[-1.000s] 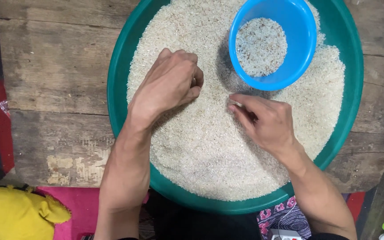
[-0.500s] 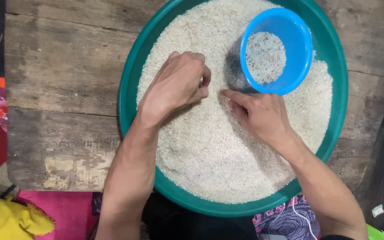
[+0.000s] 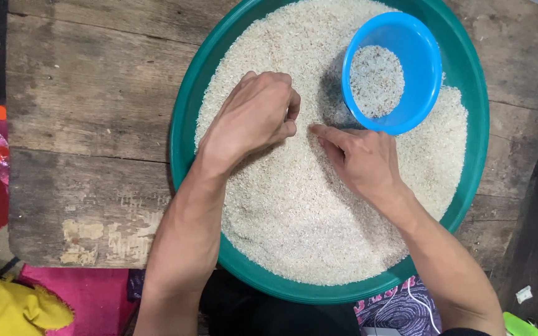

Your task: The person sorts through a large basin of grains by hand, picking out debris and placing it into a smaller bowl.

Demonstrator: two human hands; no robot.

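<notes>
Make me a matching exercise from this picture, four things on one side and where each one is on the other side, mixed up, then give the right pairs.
Things:
1. blue bowl
2. left hand
3. right hand
4. green basin

Places:
A. on the worn wooden table
B. on the rice, forefinger stretched toward the other hand
C. sitting in the rice at the basin's upper right, some rice inside it
D. on the rice left of the bowl, fingers curled under

Pairs: 1-C, 2-D, 3-B, 4-A
</notes>
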